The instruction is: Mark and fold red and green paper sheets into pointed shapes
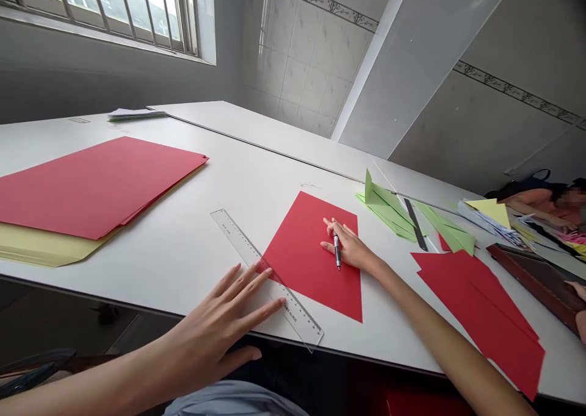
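Observation:
A red paper sheet (307,254) lies on the white table (183,233) in front of me. My right hand (348,246) rests on its right side and holds a pen (337,251) with the tip pointing toward me. A clear plastic ruler (247,251) lies along the sheet's left edge. My left hand (224,318) is open, fingers spread flat, with the fingertips on the ruler near its middle and near the sheet's lower left edge.
A stack of red and yellow sheets (91,184) lies at the left. Green folded papers (398,211) and more red sheets (480,312) sit at the right, beside a dark paper cutter (540,279). Another person (544,199) sits at the far right.

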Demonstrator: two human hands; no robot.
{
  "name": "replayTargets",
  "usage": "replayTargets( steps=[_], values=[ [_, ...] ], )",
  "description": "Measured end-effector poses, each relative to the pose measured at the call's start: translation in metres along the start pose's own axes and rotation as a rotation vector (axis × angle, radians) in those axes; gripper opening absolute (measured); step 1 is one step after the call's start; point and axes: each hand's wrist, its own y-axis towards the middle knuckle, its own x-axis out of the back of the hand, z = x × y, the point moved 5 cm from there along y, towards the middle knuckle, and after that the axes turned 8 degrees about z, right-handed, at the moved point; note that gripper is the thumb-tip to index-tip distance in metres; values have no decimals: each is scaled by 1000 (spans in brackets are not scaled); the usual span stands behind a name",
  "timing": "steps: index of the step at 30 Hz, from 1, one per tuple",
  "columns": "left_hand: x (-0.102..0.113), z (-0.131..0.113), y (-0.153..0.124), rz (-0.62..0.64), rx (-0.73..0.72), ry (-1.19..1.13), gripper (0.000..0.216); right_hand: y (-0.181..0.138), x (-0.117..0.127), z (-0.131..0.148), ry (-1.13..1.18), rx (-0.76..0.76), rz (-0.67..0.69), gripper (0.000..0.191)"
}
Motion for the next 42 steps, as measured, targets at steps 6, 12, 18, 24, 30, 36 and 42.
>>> replayTargets(
  steps=[6, 12, 18, 24, 30, 36, 42],
  values=[
    [-13, -17, 8, -138, -2, 55, 56, 1, -17, 18, -83, -301, -88, 39],
    [-12, -12, 15, -203, 8, 69, 58, 0, 5, 18, -160, -390, -85, 36],
    [3, -10, 5, -191, -93, 63, 40, -14, 36, -70, -182, -334, -8, 29],
    [0, 0, 7, -136, -68, -30, 42, -32, 33, -101, -203, -296, 1, 34],
    [12, 33, 5, 16, -155, -47, 53, -49, 5, -39, -122, 51, 118, 73],
    [21, 45, 7, -228, -16, -35, 62, -56, -22, 9, -36, -186, 79, 76],
    [6, 7, 41, -249, 7, 43, 55, -44, -9, 65, -128, -222, -35, 57]
  ],
)
